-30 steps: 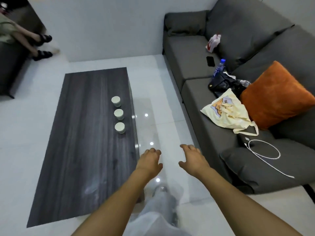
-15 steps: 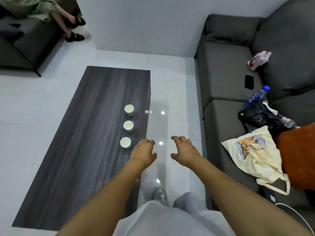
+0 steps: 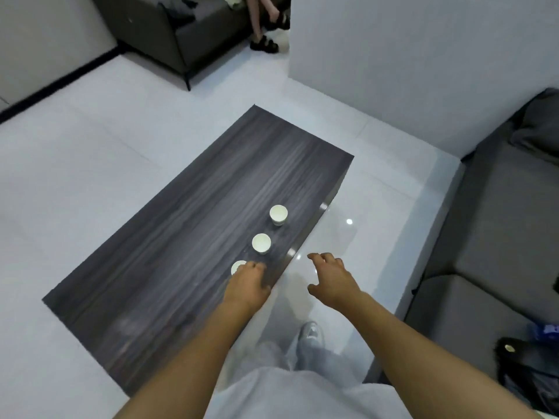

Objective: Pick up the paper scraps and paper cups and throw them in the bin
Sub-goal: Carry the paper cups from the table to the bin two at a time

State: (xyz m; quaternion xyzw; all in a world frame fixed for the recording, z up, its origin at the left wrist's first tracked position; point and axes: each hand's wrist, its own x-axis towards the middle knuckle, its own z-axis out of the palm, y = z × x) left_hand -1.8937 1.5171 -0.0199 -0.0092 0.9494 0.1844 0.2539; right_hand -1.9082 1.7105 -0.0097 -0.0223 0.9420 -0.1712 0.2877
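Head view: three paper cups (image 3: 261, 242) stand in a row near the table's (image 3: 187, 237) right edge. Left hand (image 3: 248, 284) reaches over the nearest, fingers loose, holding nothing; right hand (image 3: 331, 278) hangs open. The cups look light and crushable: hold gently round the wall.

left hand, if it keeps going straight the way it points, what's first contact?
Most likely the nearest paper cup: the left hand is right at it, fingers partly covering it. Contact can't be confirmed.

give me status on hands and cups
Left hand open, reaching over nearest cup, partly hiding it. Right hand open, holds nothing. Three cups upright on table. No bin in view.
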